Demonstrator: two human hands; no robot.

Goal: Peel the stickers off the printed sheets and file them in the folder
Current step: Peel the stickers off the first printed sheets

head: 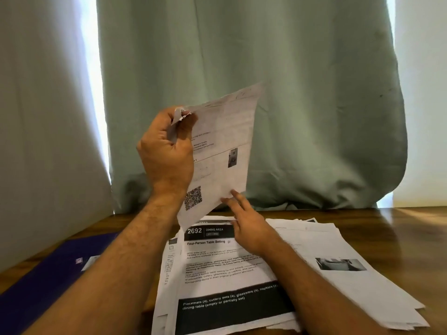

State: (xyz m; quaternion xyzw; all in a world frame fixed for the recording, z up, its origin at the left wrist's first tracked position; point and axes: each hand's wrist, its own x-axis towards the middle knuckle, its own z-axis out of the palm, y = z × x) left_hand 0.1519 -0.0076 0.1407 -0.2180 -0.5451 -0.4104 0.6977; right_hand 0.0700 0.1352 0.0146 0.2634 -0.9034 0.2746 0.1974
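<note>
we see a wooden table (pixel 399 228) pushed against a pale green curtain (pixel 302 93), with bright window light showing at both curtain edges. a purple folder (pixel 48 281) lies flat at the left of the table, a small sticker or label (pixel 79 260) on its cover; we cannot read it. in front of us a stack of printed sheets (pixel 225 274) covers the middle of the table, and a second fanned pile of sheets (pixel 350 274) spreads to the right, one page showing a small grey photo.

the left hand (pixel 167 151) is raised above the stack, thumb and fingers clamped on the top left corner of a printed sheet (pixel 225 141) held up tilted in the air. that corner looks torn and curled, with a peeled strip of paper bunched in the same pinch. the held sheet shows a qr-style code near its lower edge, a small photo at the right, and text too blurred to read. the right hand (pixel 246 226) reaches from below, fingers straight and slightly apart, fingertips touching the sheet's bottom edge.

the top page of the stack reads "2692", "dining area", "four-person table setting", and in a black band "placemats (4), cutlery sets (4), glassware (4)". both forearms partly hide the stack.
</note>
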